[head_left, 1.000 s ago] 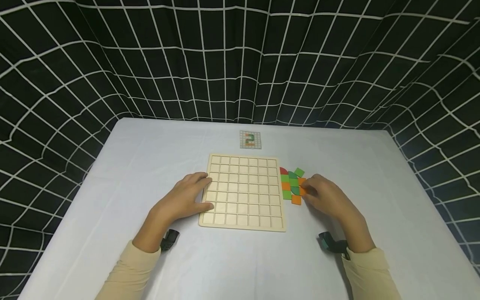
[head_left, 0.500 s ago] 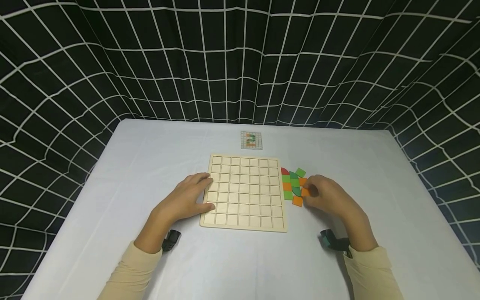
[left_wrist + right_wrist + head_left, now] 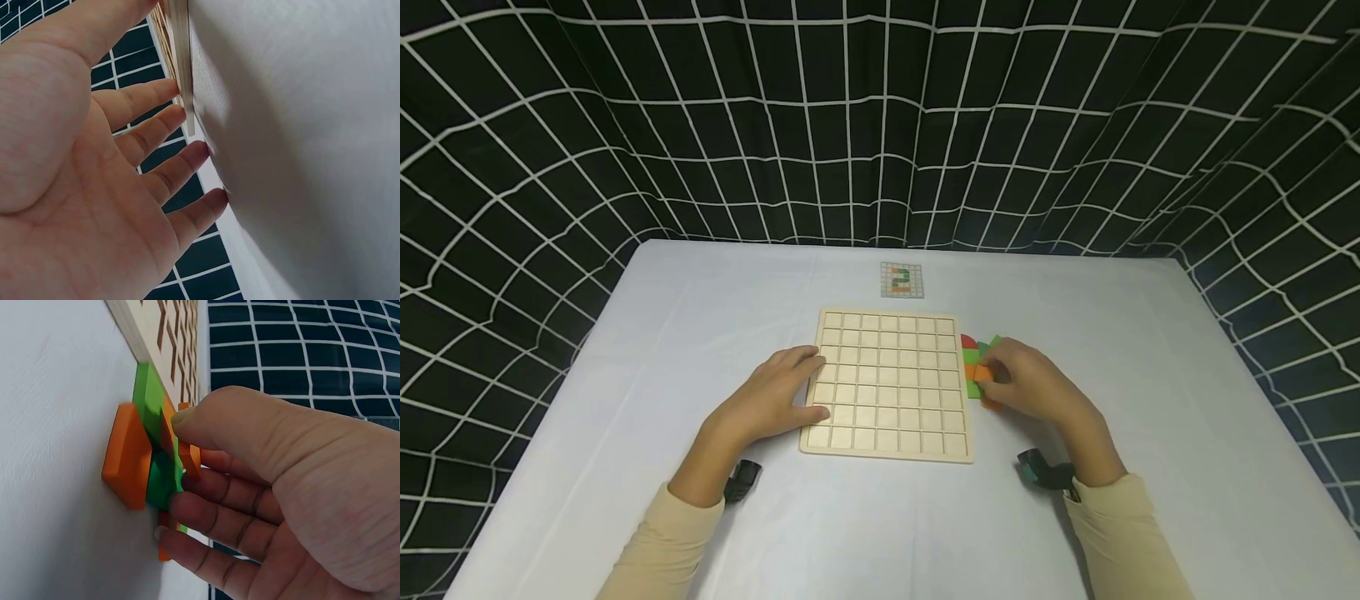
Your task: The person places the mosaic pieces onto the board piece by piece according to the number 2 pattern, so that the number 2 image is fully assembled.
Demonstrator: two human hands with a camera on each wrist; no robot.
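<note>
A pale wooden grid board (image 3: pixel 887 387) lies flat on the white table. My left hand (image 3: pixel 767 396) rests at its left edge with fingers extended; in the left wrist view the fingertips (image 3: pixel 199 150) touch the board's side and the cloth. Beyond the board's right edge, my right hand (image 3: pixel 1037 379) pinches an orange square tile (image 3: pixel 983 373) between thumb and fingers, above the other tiles. Under and around it lie a red rounded tile (image 3: pixel 968 342), a light green tile (image 3: pixel 973 389), a dark green tile (image 3: pixel 161 481) and another orange tile (image 3: pixel 127 456). My right hand partly hides them.
Behind the board lies a small pattern card (image 3: pixel 902 280) with a coloured figure on a grid. A black curtain with white grid lines (image 3: pixel 850 125) stands behind the table. Black wrist devices (image 3: pixel 743 481) sit beside both forearms.
My right hand has lifted an orange tile from the group's right side and moved left with it, over the other tiles. My left hand has stayed on the board's edge.
</note>
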